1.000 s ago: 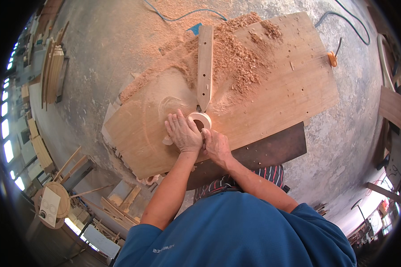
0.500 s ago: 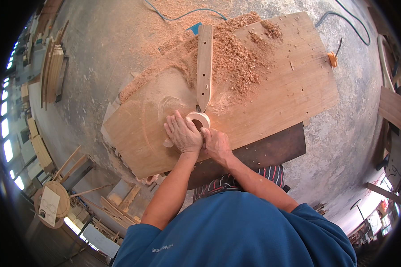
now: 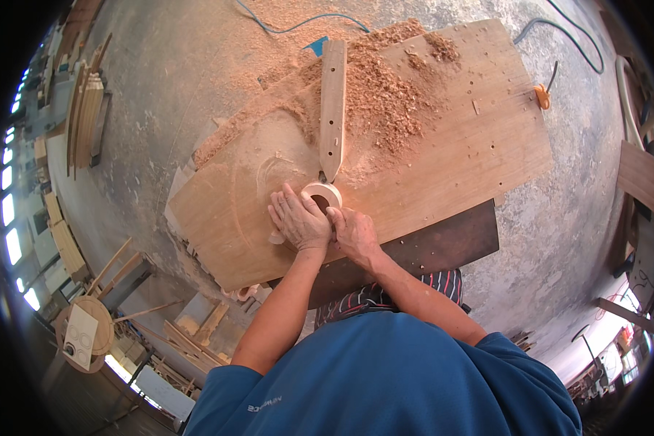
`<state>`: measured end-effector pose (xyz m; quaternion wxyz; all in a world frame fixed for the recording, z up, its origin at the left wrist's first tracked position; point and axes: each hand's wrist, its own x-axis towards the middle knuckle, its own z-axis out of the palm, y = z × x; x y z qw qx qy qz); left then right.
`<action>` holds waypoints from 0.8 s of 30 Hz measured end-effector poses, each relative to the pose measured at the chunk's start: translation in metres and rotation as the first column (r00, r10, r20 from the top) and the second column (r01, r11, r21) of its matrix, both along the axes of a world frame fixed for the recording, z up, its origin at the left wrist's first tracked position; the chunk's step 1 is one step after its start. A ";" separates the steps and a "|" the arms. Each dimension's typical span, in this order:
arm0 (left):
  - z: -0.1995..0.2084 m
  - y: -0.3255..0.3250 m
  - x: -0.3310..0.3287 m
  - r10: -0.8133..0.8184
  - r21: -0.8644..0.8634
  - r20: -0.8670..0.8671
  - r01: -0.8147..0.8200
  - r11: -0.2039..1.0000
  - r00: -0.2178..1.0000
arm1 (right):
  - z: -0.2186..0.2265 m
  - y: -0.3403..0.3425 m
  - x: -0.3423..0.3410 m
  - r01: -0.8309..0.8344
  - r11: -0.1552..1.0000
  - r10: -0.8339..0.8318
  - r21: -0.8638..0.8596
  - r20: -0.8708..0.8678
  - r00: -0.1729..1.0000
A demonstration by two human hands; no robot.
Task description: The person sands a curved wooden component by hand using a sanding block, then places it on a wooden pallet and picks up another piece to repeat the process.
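A pale wooden ring [image 3: 331, 192] lies on the plywood tabletop [image 3: 443, 174], just at the pointed near end of a wooden bar [image 3: 333, 102]. A small dark metal part, like a cutter bit, shows between the bar's tip and the ring. My left hand [image 3: 299, 221] presses along the ring's left side, fingers together and pointing away from me. On the near right side, my right hand [image 3: 354, 231] grips the ring with curled fingers and thumb. The ring's near edge is hidden by both hands.
Reddish wood shavings [image 3: 392, 102] are heaped along the bar and far edge. A dark panel [image 3: 443, 243] juts out below the tabletop's near edge. A blue hose or cable [image 3: 305, 23] lies on the floor. Stacked boards [image 3: 89, 120] stand at left, a round stool [image 3: 87, 327] at lower left.
The ring and both hands have shifted very slightly to the left. The hold on the ring looks the same.
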<state>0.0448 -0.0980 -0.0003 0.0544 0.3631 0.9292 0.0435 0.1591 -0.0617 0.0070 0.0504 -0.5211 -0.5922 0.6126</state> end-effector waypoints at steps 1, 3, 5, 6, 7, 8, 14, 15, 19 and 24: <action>0.000 0.001 0.001 0.006 -0.002 0.002 -0.006 1.000 1.000 | 0.000 0.001 0.000 -0.003 1.000 0.003 0.000 0.002 1.000; 0.001 0.001 0.001 0.015 -0.003 0.003 -0.015 1.000 1.000 | 0.001 0.002 0.000 0.008 0.999 -0.008 -0.036 0.004 1.000; 0.000 0.000 0.002 0.020 -0.002 -0.001 -0.020 1.000 1.000 | 0.004 0.003 0.000 0.033 0.994 -0.033 -0.105 0.003 0.999; 0.000 0.000 0.002 0.023 -0.003 -0.001 -0.023 1.000 1.000 | 0.005 0.004 0.000 0.029 0.994 -0.029 -0.102 0.003 1.000; 0.000 0.000 0.002 0.027 -0.005 -0.002 -0.027 1.000 1.000 | 0.006 0.005 0.000 0.025 0.995 -0.025 -0.098 0.004 1.000; -0.001 -0.001 0.001 0.031 -0.006 -0.003 -0.031 1.000 1.000 | 0.007 0.006 0.000 0.021 0.995 -0.020 -0.095 0.004 1.000; 0.001 0.001 0.005 0.064 -0.011 0.022 -0.063 0.998 0.998 | 0.008 0.008 0.001 0.026 0.996 -0.027 -0.085 0.000 1.000; 0.001 0.001 0.005 0.070 -0.013 0.021 -0.069 0.998 0.997 | 0.008 0.009 0.001 0.023 0.995 -0.023 -0.092 0.001 1.000; 0.000 0.001 0.007 0.088 -0.020 0.015 -0.088 0.996 0.996 | 0.007 0.009 0.002 0.016 0.995 -0.015 -0.098 0.006 1.000; -0.002 0.000 0.008 0.102 0.000 0.002 -0.102 0.995 0.995 | 0.009 0.011 0.002 0.004 0.996 -0.003 -0.084 0.015 1.000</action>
